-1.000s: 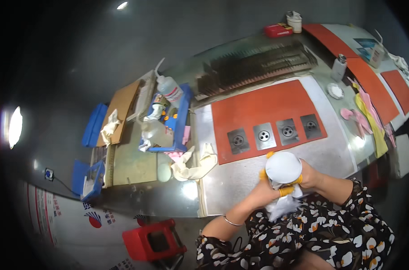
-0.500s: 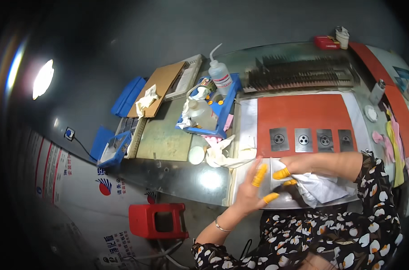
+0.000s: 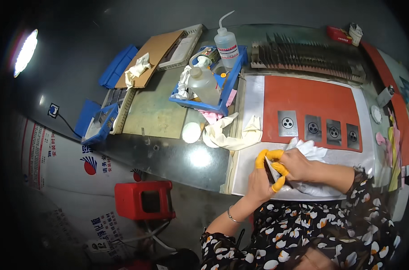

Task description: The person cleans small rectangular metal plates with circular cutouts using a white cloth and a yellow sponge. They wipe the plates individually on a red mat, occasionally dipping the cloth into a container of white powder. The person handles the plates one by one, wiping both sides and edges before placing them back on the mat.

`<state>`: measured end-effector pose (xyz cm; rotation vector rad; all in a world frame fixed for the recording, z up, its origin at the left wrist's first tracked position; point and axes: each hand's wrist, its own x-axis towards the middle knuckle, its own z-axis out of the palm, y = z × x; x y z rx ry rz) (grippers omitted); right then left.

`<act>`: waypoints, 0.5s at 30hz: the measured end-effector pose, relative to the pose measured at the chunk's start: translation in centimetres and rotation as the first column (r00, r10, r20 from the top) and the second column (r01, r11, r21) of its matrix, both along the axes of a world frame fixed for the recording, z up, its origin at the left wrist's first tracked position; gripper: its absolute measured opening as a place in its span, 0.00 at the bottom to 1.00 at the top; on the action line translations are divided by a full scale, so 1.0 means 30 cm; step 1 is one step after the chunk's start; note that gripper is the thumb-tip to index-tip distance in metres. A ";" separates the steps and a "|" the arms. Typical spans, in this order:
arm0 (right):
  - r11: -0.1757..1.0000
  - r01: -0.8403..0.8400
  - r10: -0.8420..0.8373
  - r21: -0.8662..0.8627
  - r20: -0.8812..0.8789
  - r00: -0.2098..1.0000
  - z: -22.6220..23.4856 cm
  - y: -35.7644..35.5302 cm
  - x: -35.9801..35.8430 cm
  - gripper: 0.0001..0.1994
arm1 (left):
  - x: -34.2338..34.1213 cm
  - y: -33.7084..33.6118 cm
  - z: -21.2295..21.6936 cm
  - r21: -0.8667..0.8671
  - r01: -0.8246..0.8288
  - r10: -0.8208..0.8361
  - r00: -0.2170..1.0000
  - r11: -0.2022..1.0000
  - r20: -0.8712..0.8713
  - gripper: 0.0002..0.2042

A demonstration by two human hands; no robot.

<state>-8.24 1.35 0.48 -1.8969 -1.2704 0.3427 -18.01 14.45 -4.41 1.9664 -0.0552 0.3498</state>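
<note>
My left hand and my right hand meet over the front edge of the bench, both with yellow finger cots on the fingertips. Between them is a small grey metal plate, held on edge; my left fingers pinch it from below and above. My right hand presses a crumpled white cloth against the plate. Most of the plate is hidden by my fingers.
Several square metal plates lie in a row on a red mat. Pale rubber gloves and a white round lid lie to the left. Behind are a blue tray with bottles, a squeeze bottle and a comb-like rack. A red stool stands below.
My head has turned left, so the bench has shifted right in view. My left hand, spread open half a second ago, has closed on the plate beside my right hand.
</note>
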 end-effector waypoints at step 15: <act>0.918 0.260 0.071 0.300 -0.769 0.635 -0.028 0.018 0.171 0.13 | -0.100 0.376 0.043 0.809 0.102 0.079 0.980 0.578 -0.180 0.32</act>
